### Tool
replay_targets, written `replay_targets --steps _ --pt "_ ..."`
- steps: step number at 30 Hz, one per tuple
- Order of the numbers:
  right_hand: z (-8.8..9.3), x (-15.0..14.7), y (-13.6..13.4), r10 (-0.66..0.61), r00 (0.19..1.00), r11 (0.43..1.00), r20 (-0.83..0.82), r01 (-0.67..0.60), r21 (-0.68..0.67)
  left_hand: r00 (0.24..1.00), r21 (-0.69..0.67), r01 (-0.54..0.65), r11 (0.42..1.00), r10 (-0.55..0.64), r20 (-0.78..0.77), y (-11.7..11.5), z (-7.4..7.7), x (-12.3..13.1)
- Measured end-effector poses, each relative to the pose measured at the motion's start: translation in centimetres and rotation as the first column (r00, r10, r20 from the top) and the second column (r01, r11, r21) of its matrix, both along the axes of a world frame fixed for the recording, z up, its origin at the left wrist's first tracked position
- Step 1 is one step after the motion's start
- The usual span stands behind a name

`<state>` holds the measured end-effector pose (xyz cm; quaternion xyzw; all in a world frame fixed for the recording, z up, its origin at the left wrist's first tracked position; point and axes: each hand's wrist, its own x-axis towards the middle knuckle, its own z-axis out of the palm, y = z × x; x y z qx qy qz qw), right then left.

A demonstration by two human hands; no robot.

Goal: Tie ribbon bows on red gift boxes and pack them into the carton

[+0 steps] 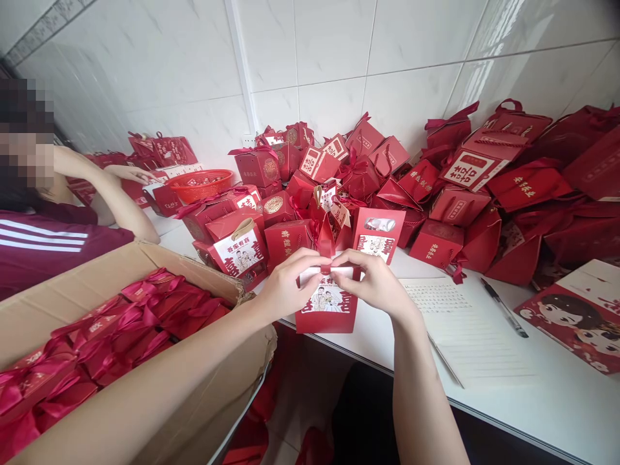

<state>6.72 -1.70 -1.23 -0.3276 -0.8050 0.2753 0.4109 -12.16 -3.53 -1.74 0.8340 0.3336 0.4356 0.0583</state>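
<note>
A red gift box [325,323] with a white cartoon-couple panel stands upright at the table's front edge. My left hand [294,281] pinches its top edge from the left, fingers bent over the rim. On the opposite side, my right hand [371,278] grips the same top edge, thumb in front. Between the two sets of fingertips a red ribbon loop [326,248] rises from the box's top; how it is fastened is hidden by my fingers. Right behind is another red box [380,229] with a cut-out window.
An open carton [145,255] of ribboned red boxes stands at left. Piled red boxes [436,242] line the wall. A notebook [465,336], a pen [504,307] and a cartoon-printed box [576,316] lie at right. A co-worker's hand [133,173] is near a red basket [201,187].
</note>
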Motion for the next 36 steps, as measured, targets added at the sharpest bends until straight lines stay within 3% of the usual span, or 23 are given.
replay_targets --steps 12,23,28,36 --pt "0.1 -0.3 -0.1 0.01 1.0 1.0 -0.011 -0.011 -0.02 0.998 -0.11 0.017 0.994 -0.01 0.066 0.0 0.4 0.2" --pt "0.1 0.1 0.0 0.055 0.998 0.998 -0.016 -0.055 -0.01 0.999 -0.183 0.027 0.983 -0.023 0.022 0.0 0.5 -0.1" --pt "0.1 0.1 -0.1 0.024 1.0 0.998 0.013 -0.025 0.061 1.0 -0.17 0.006 0.985 -0.004 0.012 0.1 0.6 0.0" --pt "0.1 -0.3 -1.1 -0.186 0.971 0.936 0.152 0.128 0.327 1.0 -0.129 0.015 0.992 -0.014 0.01 0.2 0.3 0.1"
